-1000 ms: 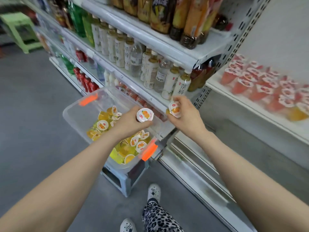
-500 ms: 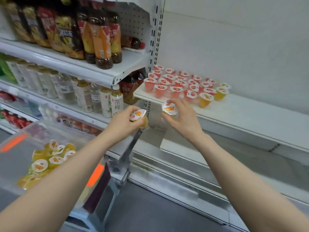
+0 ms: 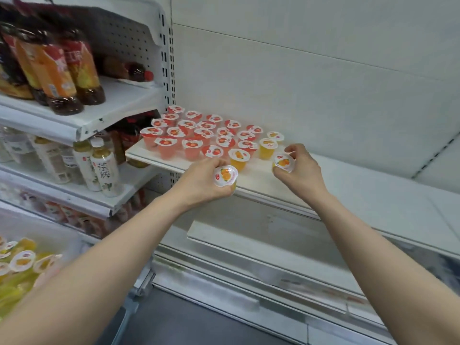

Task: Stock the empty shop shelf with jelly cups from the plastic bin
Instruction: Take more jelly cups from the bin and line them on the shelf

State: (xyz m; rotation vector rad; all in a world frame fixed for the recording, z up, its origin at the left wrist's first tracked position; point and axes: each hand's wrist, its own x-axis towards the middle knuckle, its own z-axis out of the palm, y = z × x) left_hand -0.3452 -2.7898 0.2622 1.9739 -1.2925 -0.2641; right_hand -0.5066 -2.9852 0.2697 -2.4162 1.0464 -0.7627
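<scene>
My left hand (image 3: 204,183) grips a yellow jelly cup (image 3: 225,176) just above the front edge of the white shelf (image 3: 373,185). My right hand (image 3: 298,168) holds a second yellow jelly cup (image 3: 283,163) over the shelf, to the right of the stocked cups. Several red jelly cups (image 3: 194,135) stand in rows at the shelf's left end, with three yellow cups (image 3: 267,146) at the right of those rows. The plastic bin (image 3: 49,240) with more yellow cups sits at the lower left, partly cut off.
Bottled drinks (image 3: 99,165) fill the shelving to the left, behind a perforated upright (image 3: 170,70). A large bare stretch of shelf runs to the right of the cups. A lower white shelf (image 3: 249,245) juts out below. Grey floor lies at the bottom.
The view has swung right, away from the bin. Both hands carried their cups from over the bin up to the shelf and now hover at its front edge.
</scene>
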